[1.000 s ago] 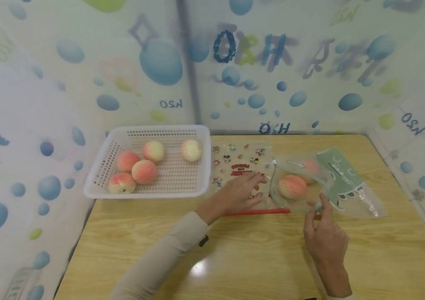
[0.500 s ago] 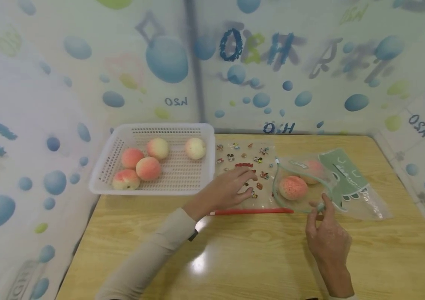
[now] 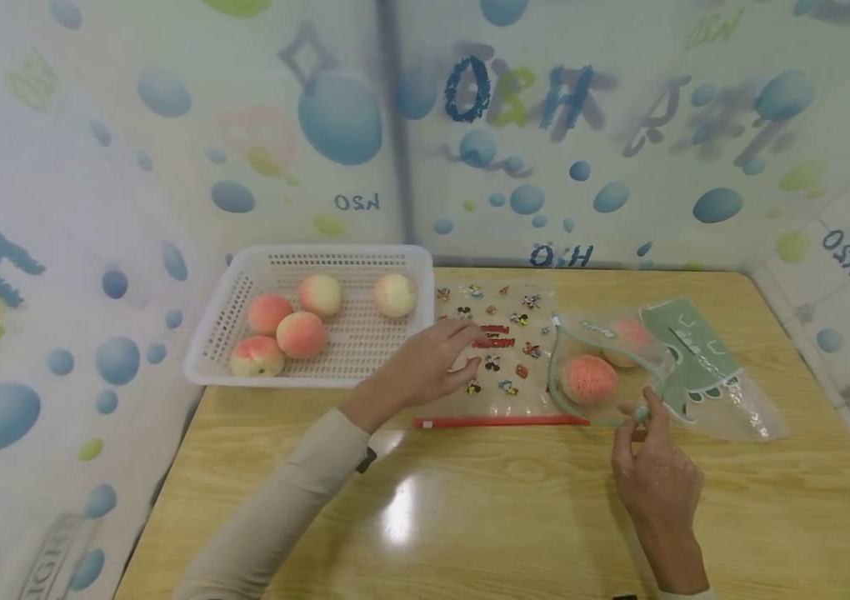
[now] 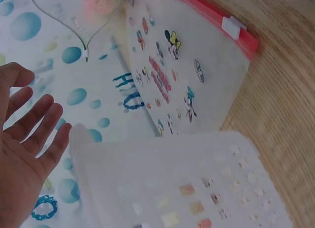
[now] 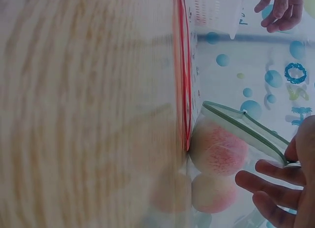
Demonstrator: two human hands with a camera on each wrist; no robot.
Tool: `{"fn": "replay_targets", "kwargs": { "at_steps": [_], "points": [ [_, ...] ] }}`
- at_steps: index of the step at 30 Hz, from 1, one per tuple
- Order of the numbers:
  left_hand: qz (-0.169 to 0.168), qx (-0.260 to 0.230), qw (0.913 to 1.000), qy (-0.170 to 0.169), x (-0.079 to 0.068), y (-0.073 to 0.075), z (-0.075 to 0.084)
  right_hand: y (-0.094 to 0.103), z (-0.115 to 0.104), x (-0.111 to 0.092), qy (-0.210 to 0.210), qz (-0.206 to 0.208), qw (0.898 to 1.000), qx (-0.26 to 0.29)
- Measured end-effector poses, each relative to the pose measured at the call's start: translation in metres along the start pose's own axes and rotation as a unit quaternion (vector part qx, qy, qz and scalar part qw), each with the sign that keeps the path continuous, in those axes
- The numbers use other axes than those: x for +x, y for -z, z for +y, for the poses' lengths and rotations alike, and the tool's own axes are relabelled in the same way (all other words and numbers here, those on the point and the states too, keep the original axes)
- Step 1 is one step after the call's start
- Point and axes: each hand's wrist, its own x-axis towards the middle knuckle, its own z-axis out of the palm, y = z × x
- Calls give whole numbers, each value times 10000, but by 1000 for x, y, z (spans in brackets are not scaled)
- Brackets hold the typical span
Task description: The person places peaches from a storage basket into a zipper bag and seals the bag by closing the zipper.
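Observation:
My right hand (image 3: 657, 475) pinches the near edge of a clear zip bag (image 3: 695, 350) with a green printed panel. The bag lies on its side, and its green-rimmed mouth gapes toward the left. Inside show two pink peaches, the nearer peach (image 3: 587, 380) close to the opening. My left hand (image 3: 421, 362) hovers with relaxed, spread fingers between a flat clear bag (image 3: 522, 396) and a white basket (image 3: 305, 382); in the left wrist view nothing is in the left hand (image 4: 29, 149). The basket holds several peaches (image 3: 301, 335), with one peach (image 3: 395, 295) apart at its right side.
The flat bag has cartoon prints and a red zip strip (image 3: 503, 422) along its near edge. It lies between the basket and the green bag on a wooden table (image 3: 507, 517). A patterned wall covering (image 3: 455, 192) with blue drops stands right behind the table.
My left hand has moved left, from beside the green bag's mouth across the flat bag toward the basket. My right hand keeps its pinch on the green bag's edge. The view has shifted slightly.

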Motion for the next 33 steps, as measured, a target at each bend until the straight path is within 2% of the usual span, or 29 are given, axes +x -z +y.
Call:
{"fn": "replay_targets", "kwargs": {
  "at_steps": [8,13,17,27,33],
  "points": [
    [-135,92,9991,381,-9,16,-8,-2,0,0,26,20,10000,-47],
    [-2,118,9984,557,-18,23,-19,-2,0,0,-17,11,10000,-38],
    [84,69,9979,639,-25,27,-29,-2,1,-1,-110,-20,9999,18],
    [55,168,9970,759,-37,41,-44,-3,2,-2,-104,-133,9998,-111],
    [457,350,9941,918,-45,52,-56,-4,2,-3,-158,-215,9996,-19]
  ]
}}
